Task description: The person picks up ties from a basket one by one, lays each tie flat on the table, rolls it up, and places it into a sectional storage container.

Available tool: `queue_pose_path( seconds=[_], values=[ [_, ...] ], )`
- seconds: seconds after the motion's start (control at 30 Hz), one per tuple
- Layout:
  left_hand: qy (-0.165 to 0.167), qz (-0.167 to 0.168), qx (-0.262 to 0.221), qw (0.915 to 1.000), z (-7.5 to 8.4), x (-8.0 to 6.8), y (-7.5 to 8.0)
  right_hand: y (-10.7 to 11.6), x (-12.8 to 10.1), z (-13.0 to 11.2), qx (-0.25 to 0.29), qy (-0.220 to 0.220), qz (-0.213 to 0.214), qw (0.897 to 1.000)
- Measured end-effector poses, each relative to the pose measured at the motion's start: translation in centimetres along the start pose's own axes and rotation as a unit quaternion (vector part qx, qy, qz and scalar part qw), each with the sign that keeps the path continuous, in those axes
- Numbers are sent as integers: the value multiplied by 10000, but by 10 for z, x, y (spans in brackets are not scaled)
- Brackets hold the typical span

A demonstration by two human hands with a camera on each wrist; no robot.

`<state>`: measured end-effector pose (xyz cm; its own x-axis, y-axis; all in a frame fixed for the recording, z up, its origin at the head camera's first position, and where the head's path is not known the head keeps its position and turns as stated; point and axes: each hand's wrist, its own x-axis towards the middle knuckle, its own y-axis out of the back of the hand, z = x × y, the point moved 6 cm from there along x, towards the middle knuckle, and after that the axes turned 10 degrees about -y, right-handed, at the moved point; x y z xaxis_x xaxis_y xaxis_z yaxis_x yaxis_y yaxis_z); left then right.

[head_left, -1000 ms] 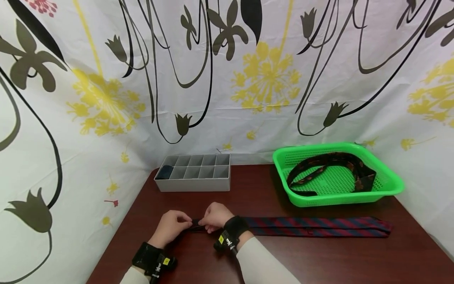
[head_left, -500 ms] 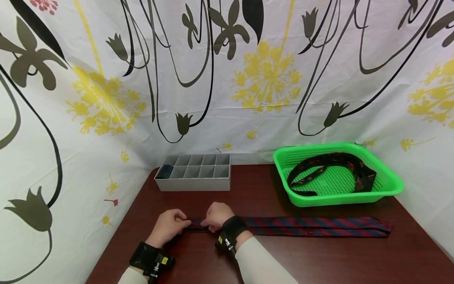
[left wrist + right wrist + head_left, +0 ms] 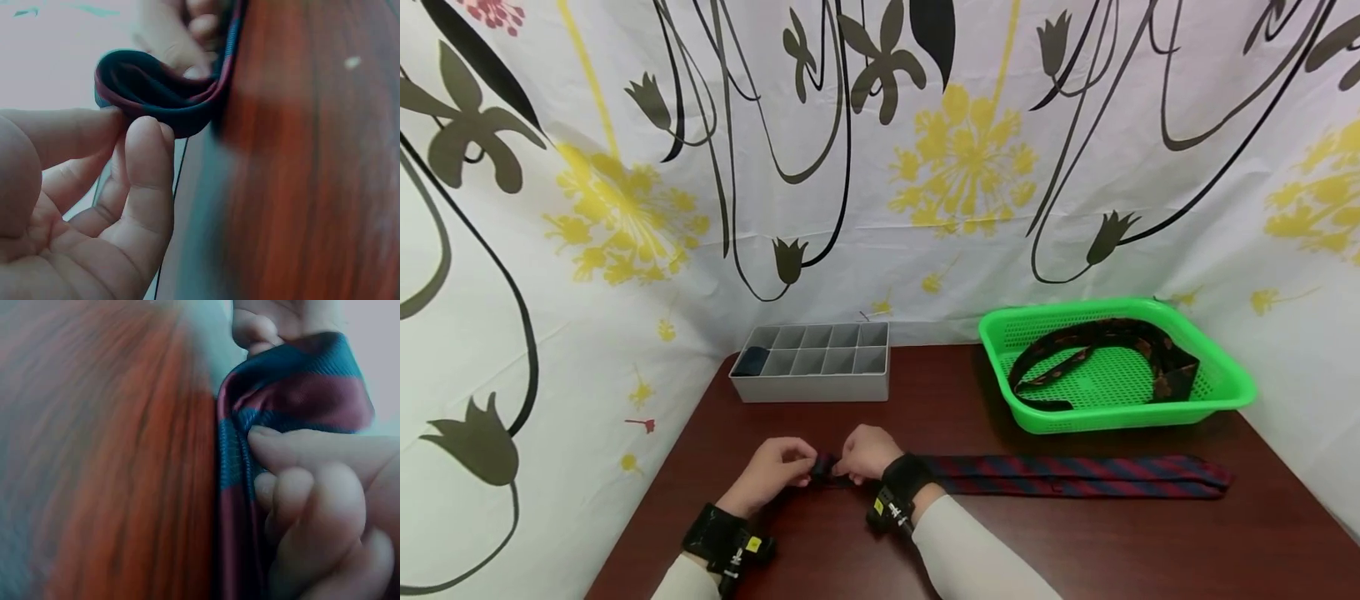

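A striped navy and dark red necktie [image 3: 1075, 477] lies lengthwise across the table, folded along its length. Its left end is curled into a loop [image 3: 156, 112], seen from the side in the left wrist view. My left hand [image 3: 775, 471] pinches the outside of this loop between thumb and fingertips. Close beside it, my right hand [image 3: 868, 454] has its thumb [image 3: 294, 447] pressed into the fold, with the other fingers curled by the tie's edge. In the head view the hands partly cover the curled end.
Behind the hands stands a grey divided box [image 3: 812, 388], with a dark blue rolled item [image 3: 751, 362] in one compartment. A green basket [image 3: 1138, 419] at the back right holds a dark patterned necktie [image 3: 1172, 375]. Floral cloth [image 3: 850, 200] hangs behind the table [image 3: 1120, 550].
The left end of the necktie lay flatter half a second ago and is now curled up between the hands. Both hands have shifted slightly to the right.
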<state>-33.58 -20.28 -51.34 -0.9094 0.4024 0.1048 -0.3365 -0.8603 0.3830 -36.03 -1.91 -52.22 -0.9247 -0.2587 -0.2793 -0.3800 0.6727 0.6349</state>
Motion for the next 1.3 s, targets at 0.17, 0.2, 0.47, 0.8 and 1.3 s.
queue_pose_path(
  seconds=[0.17, 0.2, 0.47, 0.8, 1.3],
  values=[
    [-373, 85, 776, 9963, 6, 16, -12, 13, 4, 3, -1393, -67, 1092, 9842],
    [-414, 123, 904, 9950, 6, 19, -14, 15, 4, 5, -1520, -121, 1201, 9810],
    [-391, -36, 1595, 9864, 12, 34, -34, 22, 4, 18, -675, 266, -61, 9973],
    [-217, 222, 2655, 9636, 25, 28, -46, 36, -16, 30, 925, -329, -971, 9904],
    [472, 682, 1804, 9801, 12, 21, -33, 37, -20, 37, 229, -113, -106, 9996]
  ],
)
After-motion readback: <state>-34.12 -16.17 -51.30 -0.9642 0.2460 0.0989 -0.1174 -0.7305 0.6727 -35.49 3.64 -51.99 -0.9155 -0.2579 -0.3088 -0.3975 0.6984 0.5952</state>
